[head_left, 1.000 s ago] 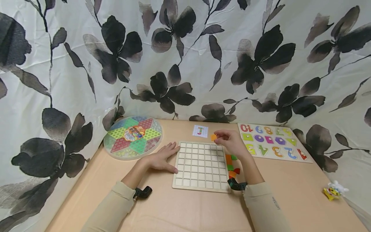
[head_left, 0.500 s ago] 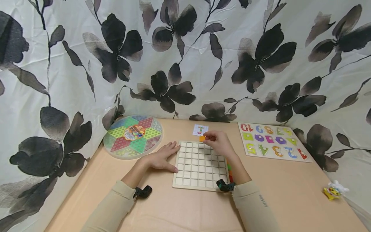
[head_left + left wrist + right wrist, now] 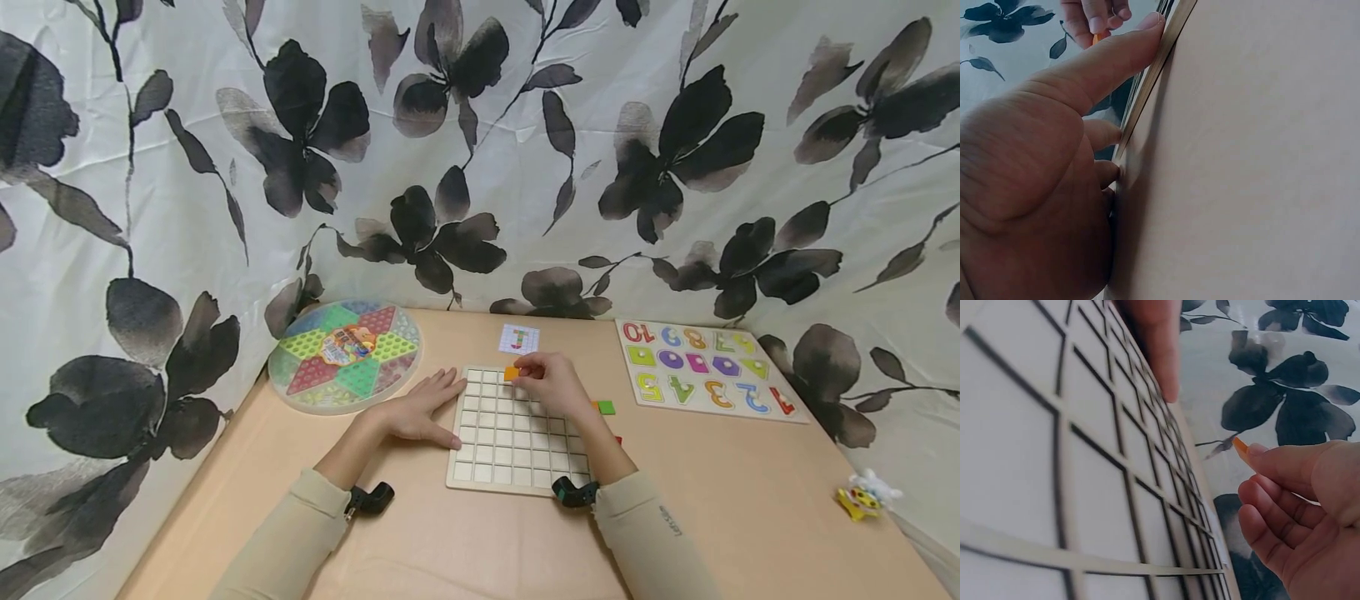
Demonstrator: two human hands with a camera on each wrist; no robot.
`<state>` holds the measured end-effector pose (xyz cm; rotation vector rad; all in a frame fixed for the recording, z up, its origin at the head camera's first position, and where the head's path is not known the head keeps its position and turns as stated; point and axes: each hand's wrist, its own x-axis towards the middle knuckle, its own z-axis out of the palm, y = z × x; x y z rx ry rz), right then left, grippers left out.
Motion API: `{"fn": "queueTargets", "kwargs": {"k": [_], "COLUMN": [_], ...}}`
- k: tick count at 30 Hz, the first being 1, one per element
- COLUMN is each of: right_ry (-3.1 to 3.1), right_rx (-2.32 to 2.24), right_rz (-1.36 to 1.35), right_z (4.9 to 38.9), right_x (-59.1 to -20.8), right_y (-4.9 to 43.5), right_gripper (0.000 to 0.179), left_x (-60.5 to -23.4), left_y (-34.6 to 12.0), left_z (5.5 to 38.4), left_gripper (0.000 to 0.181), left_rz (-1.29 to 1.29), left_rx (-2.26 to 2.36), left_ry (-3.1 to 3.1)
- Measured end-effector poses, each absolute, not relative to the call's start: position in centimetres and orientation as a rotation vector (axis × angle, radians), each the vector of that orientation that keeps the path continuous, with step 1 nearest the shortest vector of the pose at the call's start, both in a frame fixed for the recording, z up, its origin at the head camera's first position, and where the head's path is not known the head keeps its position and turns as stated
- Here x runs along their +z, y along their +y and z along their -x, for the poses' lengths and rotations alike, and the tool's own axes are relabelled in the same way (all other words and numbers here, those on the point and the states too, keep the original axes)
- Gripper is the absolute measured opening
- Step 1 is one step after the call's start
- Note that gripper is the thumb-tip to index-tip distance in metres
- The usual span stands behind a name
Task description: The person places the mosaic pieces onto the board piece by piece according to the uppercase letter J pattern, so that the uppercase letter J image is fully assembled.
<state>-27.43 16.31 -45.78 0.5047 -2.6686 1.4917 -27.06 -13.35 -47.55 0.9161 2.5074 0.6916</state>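
My right hand point(image 3: 553, 383) pinches a thin orange tile point(image 3: 512, 373) over the far row of a wooden grid board point(image 3: 495, 433). In the right wrist view the orange tile point(image 3: 1240, 447) shows edge-on between thumb and fingers, above the board's cells. My left hand point(image 3: 416, 407) lies with straight fingers along the board's left side. Its thumb point(image 3: 1141, 37) touches the frame's edge in the left wrist view. Beyond the board lies a small grid card point(image 3: 519, 338) with a coloured J-like shape. A green tile point(image 3: 606, 407) and a bit of red show past my right forearm.
A round star-patterned game board point(image 3: 345, 357) stands at the back left. On the right lies a number and shape puzzle board point(image 3: 708, 371), and a small yellow-and-white toy point(image 3: 864, 493) sits near the table's right edge. A floral curtain point(image 3: 480, 167) hangs behind the table.
My right hand has carried the orange tile leftward, from beyond the board's far right corner to over its far row. The left hand has stayed in place.
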Motion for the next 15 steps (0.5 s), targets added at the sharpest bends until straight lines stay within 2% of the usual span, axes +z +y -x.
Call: {"fn": "queueTargets", "kwargs": {"k": [15], "right_ry": [-2.753], "right_rx": [1.454], "right_rz": [-0.429], "right_z": [27.6], "right_x": [-47.3], "right_y": [15.7], "right_gripper": [0.019], "left_x": [-47.4], "left_y": [-13.4], "left_z": [27.0], "left_gripper": [0.113], "left_rz": [-0.912], "left_rx": [0.689], "left_ry": [2.507]}}
